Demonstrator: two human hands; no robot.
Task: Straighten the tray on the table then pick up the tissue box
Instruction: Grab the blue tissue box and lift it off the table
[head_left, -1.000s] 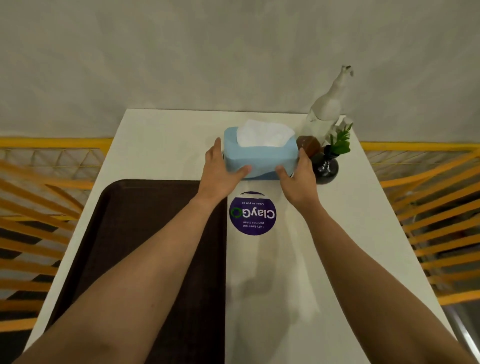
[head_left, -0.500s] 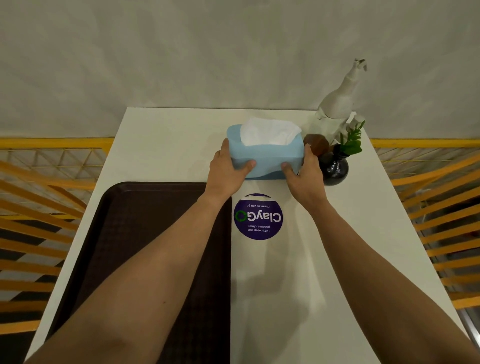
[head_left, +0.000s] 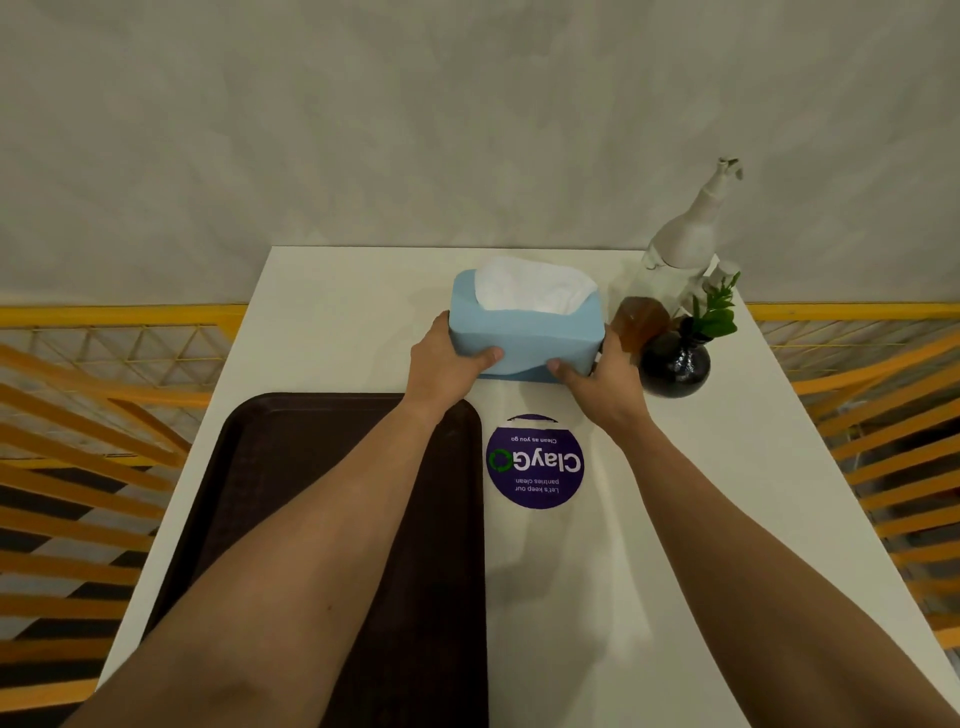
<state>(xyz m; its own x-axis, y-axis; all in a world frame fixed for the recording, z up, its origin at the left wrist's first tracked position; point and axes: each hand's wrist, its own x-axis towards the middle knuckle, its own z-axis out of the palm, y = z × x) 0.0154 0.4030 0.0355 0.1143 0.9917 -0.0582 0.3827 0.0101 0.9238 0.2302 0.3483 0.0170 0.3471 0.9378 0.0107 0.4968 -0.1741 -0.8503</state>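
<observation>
Both hands, left hand (head_left: 447, 364) and right hand (head_left: 605, 387), now clamp the tissue box (head_left: 524, 332) ends, its near edge tipping off the bench (head_left: 353, 322); tray (head_left: 311, 467) sits square, lift starting.

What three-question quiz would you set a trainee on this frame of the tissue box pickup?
1. True or false: both hands grip the blue tissue box.
2. Which side of the purple round sticker does the dark brown tray lie on: A) the person's left, B) the person's right, C) beyond it?
3. What stands closest to the right hand?

Key
1. True: the left hand and the right hand hold its two ends.
2. A.
3. The round black vase with a green sprig, on the white table.
</observation>
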